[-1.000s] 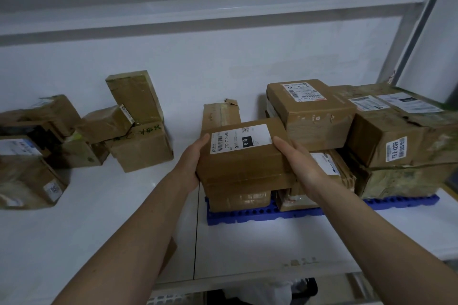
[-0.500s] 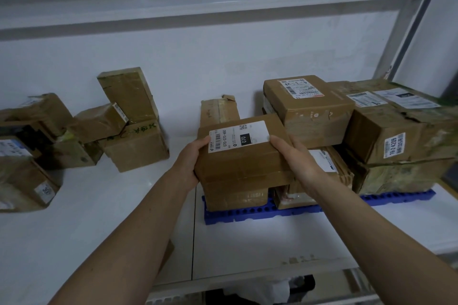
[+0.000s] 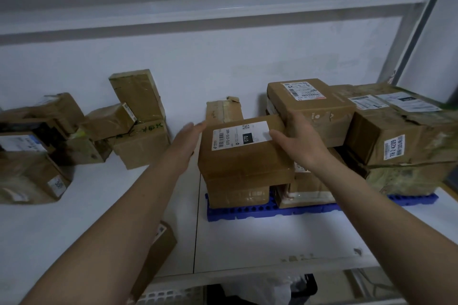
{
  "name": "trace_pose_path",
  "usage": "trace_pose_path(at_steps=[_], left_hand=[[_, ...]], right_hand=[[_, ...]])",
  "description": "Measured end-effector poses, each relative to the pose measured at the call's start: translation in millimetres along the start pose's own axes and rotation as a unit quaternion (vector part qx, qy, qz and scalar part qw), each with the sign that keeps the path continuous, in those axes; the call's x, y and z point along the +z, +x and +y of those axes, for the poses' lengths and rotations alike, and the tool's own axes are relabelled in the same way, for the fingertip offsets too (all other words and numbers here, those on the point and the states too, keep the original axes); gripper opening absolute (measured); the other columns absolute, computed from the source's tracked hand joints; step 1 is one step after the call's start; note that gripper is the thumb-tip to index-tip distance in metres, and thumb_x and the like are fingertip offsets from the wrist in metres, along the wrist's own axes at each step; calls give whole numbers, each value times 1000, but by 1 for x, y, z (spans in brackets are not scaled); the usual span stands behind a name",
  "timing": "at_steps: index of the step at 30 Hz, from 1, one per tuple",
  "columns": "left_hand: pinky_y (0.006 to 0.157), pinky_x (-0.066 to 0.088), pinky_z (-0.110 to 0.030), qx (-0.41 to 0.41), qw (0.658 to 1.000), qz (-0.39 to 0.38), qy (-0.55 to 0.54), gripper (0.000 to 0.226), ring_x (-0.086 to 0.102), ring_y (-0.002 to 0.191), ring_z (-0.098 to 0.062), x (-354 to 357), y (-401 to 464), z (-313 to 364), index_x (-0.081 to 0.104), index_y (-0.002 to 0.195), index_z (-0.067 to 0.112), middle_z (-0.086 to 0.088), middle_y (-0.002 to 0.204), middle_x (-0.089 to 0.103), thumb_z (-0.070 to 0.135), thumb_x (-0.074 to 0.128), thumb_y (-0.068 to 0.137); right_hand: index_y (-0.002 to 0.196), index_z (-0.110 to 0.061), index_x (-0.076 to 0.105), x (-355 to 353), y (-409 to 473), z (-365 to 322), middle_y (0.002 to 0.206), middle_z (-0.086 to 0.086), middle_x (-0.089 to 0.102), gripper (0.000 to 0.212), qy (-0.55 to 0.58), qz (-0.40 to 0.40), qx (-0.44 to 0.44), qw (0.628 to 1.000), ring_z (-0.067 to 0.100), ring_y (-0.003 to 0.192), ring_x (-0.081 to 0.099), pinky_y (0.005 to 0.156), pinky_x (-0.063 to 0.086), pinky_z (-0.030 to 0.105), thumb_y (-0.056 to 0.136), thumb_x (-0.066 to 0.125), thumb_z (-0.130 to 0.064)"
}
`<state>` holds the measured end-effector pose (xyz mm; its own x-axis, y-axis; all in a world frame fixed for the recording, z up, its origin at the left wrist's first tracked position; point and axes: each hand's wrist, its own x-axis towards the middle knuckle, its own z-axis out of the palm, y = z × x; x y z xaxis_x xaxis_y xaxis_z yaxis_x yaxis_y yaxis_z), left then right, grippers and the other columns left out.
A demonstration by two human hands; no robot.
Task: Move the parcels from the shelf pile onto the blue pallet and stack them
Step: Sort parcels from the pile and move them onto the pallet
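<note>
A brown parcel with a white 070 label (image 3: 244, 158) lies on top of another brown parcel (image 3: 238, 195) at the left end of the blue pallet (image 3: 270, 213). My left hand (image 3: 184, 142) hovers with straight fingers just beside the parcel's left side, slightly blurred. On the parcel's top right corner rests my right hand (image 3: 302, 140), thumb on the label and fingers stretched over the far edge. Further parcels (image 3: 396, 136) are stacked two high across the rest of the pallet. The shelf pile (image 3: 141, 146) of brown parcels sits to the left.
A white shelf board (image 3: 272, 242) carries everything, with a wall close behind. A slim parcel (image 3: 223, 112) stands upright behind the pallet's left end. One small box (image 3: 158, 252) lies under my left forearm. A metal upright (image 3: 406, 39) rises at the right.
The labelled parcel has settled onto the lower parcel on the pallet. My left hand has come off its left side and opened; my right hand has slid onto its top right corner.
</note>
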<state>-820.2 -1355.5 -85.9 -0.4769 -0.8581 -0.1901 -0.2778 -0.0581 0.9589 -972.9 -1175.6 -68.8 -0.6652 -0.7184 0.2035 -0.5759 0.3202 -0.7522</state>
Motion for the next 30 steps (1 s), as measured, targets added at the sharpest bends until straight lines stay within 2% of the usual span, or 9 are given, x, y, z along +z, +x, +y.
trace_pose_path(at_steps=[2, 4, 7, 10, 11, 15, 19, 24, 30], left_hand=[[111, 33, -49, 47, 993, 46, 100, 59, 34, 138, -27, -7, -7, 9, 32, 148, 20, -4, 152, 35, 42, 49, 96], [107, 39, -49, 96, 978, 61, 175, 52, 41, 134, -27, -17, -15, 14, 38, 145, 21, -3, 150, 38, 37, 50, 97], [104, 43, -38, 128, 940, 72, 308, 44, 49, 126, -25, -36, -33, 9, 50, 137, 17, -3, 140, 49, 31, 53, 95], [78, 44, -26, 136, 903, 85, 399, 31, 55, 112, -26, -60, -65, -13, 61, 119, 5, -9, 116, 58, 23, 52, 97], [78, 44, -25, 127, 898, 96, 410, 32, 54, 111, -24, -69, -79, -23, 61, 120, 6, -7, 116, 57, 25, 54, 96], [106, 38, -36, 40, 867, 153, 473, 49, 46, 127, -24, -105, -127, -62, 54, 134, 20, -5, 141, 47, 39, 62, 89], [109, 36, -38, -46, 859, 167, 482, 61, 42, 132, -25, -123, -165, -94, 46, 141, 20, -6, 146, 43, 43, 64, 87], [112, 31, -41, -140, 855, 130, 483, 97, 28, 140, -29, -125, -185, -129, 21, 150, 16, -9, 153, 29, 49, 74, 76], [114, 24, -48, -183, 856, 98, 474, 131, 9, 146, -36, -124, -165, -144, -5, 153, 20, -13, 159, 7, 55, 82, 62]], right_hand=[[142, -17, 37, 1, -2, -12, 144, 4, 40, 60, -125, 27, -89, 988, 22, 134, 36, 109, 34, 39, 90, 59, -37], [138, -16, 43, 6, -7, -29, 147, 5, 39, 53, -204, 11, -178, 963, 23, 137, 31, 113, 28, 38, 91, 56, -37], [133, -15, 49, 22, -19, -53, 142, 4, 43, 45, -250, -47, -261, 931, 23, 131, 36, 108, 28, 32, 93, 52, -35], [135, -13, 46, 48, -32, -68, 146, 8, 38, 45, -251, -104, -339, 900, 25, 135, 30, 111, 22, 33, 94, 50, -32], [138, -14, 43, 58, -37, -72, 149, 9, 34, 49, -254, -126, -356, 890, 26, 138, 27, 113, 21, 35, 94, 51, -34], [143, -18, 35, 98, -63, -84, 151, 8, 29, 56, -249, -216, -405, 853, 25, 140, 21, 114, 22, 34, 94, 51, -39], [143, -16, 35, 141, -88, -83, 154, 8, 23, 58, -227, -304, -411, 829, 25, 142, 17, 113, 23, 35, 93, 54, -36], [148, -13, 24, 171, -111, -67, 154, 12, 19, 68, -231, -387, -349, 822, 30, 141, 15, 113, 23, 39, 92, 55, -34], [147, -17, 19, 168, -114, -50, 139, 10, 32, 72, -215, -391, -274, 852, 30, 133, 30, 104, 38, 42, 90, 56, -38]])
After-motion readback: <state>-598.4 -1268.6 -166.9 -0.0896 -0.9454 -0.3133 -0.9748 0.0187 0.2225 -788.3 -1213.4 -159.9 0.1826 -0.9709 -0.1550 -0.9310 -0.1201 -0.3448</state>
